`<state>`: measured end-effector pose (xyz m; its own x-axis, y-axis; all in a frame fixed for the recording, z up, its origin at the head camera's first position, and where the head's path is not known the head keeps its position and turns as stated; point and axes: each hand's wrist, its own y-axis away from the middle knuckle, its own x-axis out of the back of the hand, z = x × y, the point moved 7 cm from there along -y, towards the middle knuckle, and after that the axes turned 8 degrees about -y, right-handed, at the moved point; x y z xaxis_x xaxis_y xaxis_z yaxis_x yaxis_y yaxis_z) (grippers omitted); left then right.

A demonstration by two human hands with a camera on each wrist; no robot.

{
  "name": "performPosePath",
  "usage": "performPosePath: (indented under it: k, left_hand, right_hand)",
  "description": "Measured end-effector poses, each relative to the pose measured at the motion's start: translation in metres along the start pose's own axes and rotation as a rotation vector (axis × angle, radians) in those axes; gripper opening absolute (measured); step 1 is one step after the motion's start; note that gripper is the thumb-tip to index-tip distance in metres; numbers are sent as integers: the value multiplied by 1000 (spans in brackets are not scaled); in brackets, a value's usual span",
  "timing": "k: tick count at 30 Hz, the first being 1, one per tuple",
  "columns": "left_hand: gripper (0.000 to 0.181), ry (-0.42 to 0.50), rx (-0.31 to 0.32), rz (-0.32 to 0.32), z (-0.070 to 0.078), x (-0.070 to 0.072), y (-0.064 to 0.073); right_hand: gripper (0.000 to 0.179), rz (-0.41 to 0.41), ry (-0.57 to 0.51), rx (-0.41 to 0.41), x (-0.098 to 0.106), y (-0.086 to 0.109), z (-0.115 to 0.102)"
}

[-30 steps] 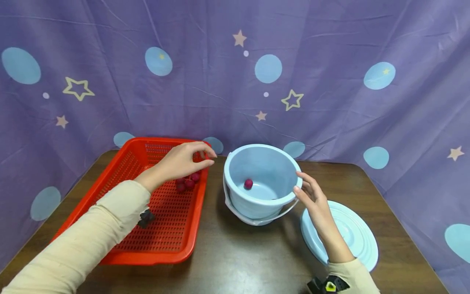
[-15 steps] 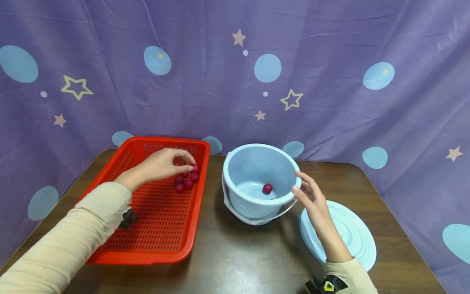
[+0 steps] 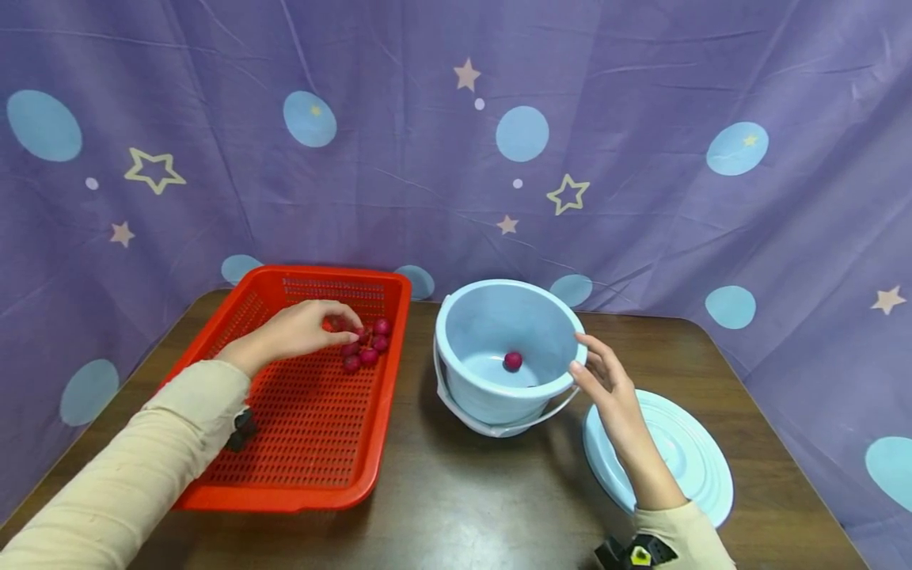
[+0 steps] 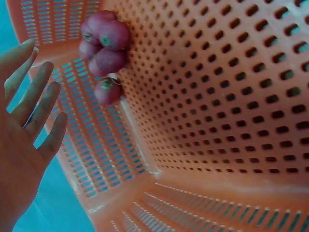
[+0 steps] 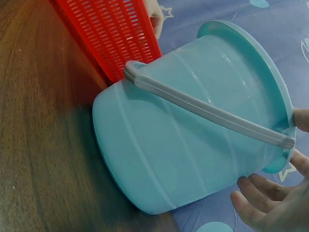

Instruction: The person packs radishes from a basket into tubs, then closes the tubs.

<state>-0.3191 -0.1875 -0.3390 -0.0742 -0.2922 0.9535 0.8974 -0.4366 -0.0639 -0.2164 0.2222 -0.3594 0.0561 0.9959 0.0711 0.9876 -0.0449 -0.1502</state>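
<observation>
Nearest us are the sleeves [image 3: 146, 471], the left one reaching back from its hand across the side of the basket [image 3: 306, 499]. Below the right hand [image 3: 614, 392], partly under its wrist, a lid [image 3: 694, 455] lies on the table [image 3: 456, 475]. That hand's thumb and fingertips curl lightly over the rim of the bucket [image 3: 488, 406], which stands just to their left with its handle [image 5: 207, 110] hanging outside. Left of this grip and apart from it, we see a loose onion [image 3: 512, 361] on the bucket's floor. Farther left, the left hand [image 3: 292, 328] hangs over the basket, thumb and fingers parted; we see nothing held, but cannot tell whether they touch the onions [image 3: 368, 357] clustered just beyond their tips. Behind both hands hangs a purple cloth [image 3: 627, 87] with stars and dots.
</observation>
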Motion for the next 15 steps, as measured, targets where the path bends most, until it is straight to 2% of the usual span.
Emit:
performPosePath:
  k: [7, 15]
  left_hand:
    - [21, 3, 25, -38, -13, -16, 1]
    - [20, -48, 52, -84, -21, -30, 1]
  right_hand:
    - [47, -1, 0, 4, 0, 0, 0]
    - [47, 0, -10, 21, 0, 0, 0]
